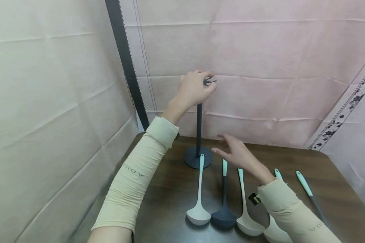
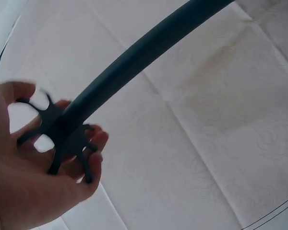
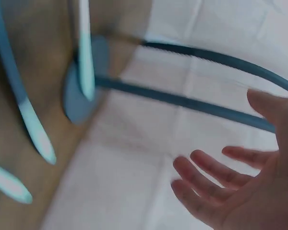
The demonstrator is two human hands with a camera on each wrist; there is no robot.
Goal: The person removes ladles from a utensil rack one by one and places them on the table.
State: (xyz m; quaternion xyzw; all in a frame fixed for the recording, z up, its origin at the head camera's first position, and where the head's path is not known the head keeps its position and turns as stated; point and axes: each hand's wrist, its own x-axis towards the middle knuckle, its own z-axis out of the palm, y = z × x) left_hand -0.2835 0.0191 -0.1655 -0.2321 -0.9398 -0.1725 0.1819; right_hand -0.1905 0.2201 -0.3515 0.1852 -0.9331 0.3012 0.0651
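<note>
My left hand (image 1: 196,87) curls its fingers round the hooked top of a dark utensil stand (image 1: 199,128). Seen from the left wrist, the ring of curved hooks (image 2: 71,143) sits between thumb and fingertips. My right hand (image 1: 238,152) hovers lower, right of the pole, fingers spread and holding nothing. Below it on the table lie several ladles with mint handles: a pale grey ladle (image 1: 198,214) at left, a dark blue ladle (image 1: 223,217) beside it, then a cream ladle (image 1: 250,225). The right forearm partly hides another pale ladle (image 1: 276,233).
The stand's round base (image 1: 190,158) rests near the back of the brown wooden table (image 1: 161,202). Farther right lies a dark-shafted utensil with a mint handle (image 1: 304,183), its lower end hidden by the sleeve. Pale cloth (image 1: 261,50) hangs behind and at the sides.
</note>
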